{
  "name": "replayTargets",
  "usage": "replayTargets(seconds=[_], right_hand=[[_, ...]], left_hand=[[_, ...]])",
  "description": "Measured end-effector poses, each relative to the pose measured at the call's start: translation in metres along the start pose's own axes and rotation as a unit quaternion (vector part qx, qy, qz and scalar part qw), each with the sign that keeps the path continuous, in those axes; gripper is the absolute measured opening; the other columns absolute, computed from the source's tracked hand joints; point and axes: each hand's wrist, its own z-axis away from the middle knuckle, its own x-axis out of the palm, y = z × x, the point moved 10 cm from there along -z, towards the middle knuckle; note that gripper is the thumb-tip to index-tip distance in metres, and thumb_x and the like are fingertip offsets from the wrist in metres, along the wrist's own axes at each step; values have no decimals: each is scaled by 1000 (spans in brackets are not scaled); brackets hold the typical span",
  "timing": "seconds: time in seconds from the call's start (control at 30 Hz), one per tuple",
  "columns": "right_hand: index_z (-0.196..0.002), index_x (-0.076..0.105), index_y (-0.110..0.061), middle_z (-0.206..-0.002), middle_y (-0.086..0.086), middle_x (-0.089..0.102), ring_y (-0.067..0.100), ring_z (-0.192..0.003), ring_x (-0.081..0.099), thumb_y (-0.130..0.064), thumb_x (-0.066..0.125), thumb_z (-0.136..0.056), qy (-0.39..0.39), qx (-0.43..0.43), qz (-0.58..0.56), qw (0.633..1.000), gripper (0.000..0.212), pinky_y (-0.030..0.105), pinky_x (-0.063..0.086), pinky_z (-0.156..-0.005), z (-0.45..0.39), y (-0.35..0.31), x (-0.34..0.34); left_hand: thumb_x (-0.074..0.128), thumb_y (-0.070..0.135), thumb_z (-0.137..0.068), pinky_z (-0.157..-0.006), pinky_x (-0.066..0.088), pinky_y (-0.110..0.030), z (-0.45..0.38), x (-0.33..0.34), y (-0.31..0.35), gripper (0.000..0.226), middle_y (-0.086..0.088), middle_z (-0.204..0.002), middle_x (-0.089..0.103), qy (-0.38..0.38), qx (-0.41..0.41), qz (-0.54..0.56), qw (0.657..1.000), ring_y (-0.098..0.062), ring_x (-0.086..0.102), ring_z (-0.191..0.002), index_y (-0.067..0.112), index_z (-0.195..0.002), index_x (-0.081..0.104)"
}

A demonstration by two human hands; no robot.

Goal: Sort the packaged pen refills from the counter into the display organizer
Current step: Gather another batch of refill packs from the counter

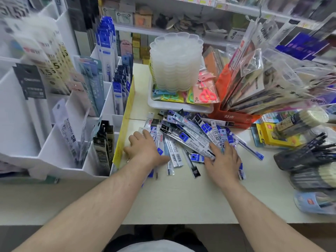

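The sorting looks barely begun; a loose heap of packaged pen refills lies on the counter, just right of the white display organizer, whose slots already hold packets; the left hand and right hand rest on the heap, fingers spread, apparently gripping nothing, though blur hides the fingertips.

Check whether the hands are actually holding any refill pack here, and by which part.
Nothing is held. The left hand and right hand lie flat on the pile of refill packs.

glossy clear plastic refill packets on matt pale counter
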Motion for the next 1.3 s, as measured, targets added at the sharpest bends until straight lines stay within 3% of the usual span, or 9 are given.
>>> replayTargets(seconds=[0.17,0.37,0.57,0.73,0.83,0.97,1.07,1.2,1.3], right_hand=[[-147,44,-24,-158,14,28,36,-142,23,-32,68,-86,40,6,-28,999,66,52,21,-114,15,-20,-9],[-110,69,-8,-107,10,64,34,-94,63,-18,65,-70,124,-226,-157,953,42,45,53,-83,52,-100,-7],[-90,71,-14,-95,-1,66,28,-79,61,-25,42,-69,32,-327,-78,941,37,40,56,-69,53,-146,30],[-108,70,-13,-126,-8,62,25,-108,51,-20,53,-83,-56,-189,-22,980,31,36,42,-97,16,-111,32],[-114,71,-17,-122,-7,67,19,-108,56,-16,57,-85,-90,-114,-164,976,32,29,44,-94,12,-106,16],[-122,65,-16,-115,-4,69,12,-91,62,2,58,-78,-216,-31,-471,855,49,20,49,-72,29,-138,8],[-130,51,-27,-111,-15,66,0,-98,61,-2,57,-61,-277,-153,-502,805,74,14,50,-74,54,-178,-15],[-125,45,-30,-105,-22,66,-7,-98,64,8,73,-69,-209,-208,-495,817,73,18,53,-83,58,-184,-28],[-124,48,-41,-111,-20,66,4,-107,64,-13,81,-66,-114,-204,-458,858,72,37,57,-89,45,-169,-31]], left_hand=[[76,33,-80,-77,44,-38,-7,-4,-1,75,-17,-129,35,-13,23,96,995,-35,44,-116,13,-137,31],[58,3,-81,-74,41,-35,-6,-11,-3,49,-18,-119,48,35,55,161,985,-38,53,-109,12,-125,38],[63,7,-79,-66,39,-33,-3,-17,-9,38,-13,-109,57,65,69,176,980,-34,57,-94,17,-102,34],[67,10,-72,-66,52,-38,10,-32,-18,43,-5,-97,61,91,89,300,945,-30,61,-85,19,-108,46],[69,7,-72,-61,49,-25,28,-57,-19,47,4,-93,63,120,118,404,899,-19,62,-80,25,-111,49],[69,-2,-74,-66,49,-13,50,-80,-20,51,10,-92,65,146,171,533,816,-4,64,-79,37,-98,48],[71,-4,-75,-72,56,-22,57,-82,-17,47,4,-93,68,156,184,593,768,0,67,-79,31,-101,52],[72,25,-64,-81,54,-17,65,-86,-3,54,9,-100,71,189,227,614,732,0,69,-94,11,-115,59],[68,38,-62,-84,53,-17,68,-77,12,65,4,-103,71,177,268,597,735,-5,69,-101,7,-119,61]])
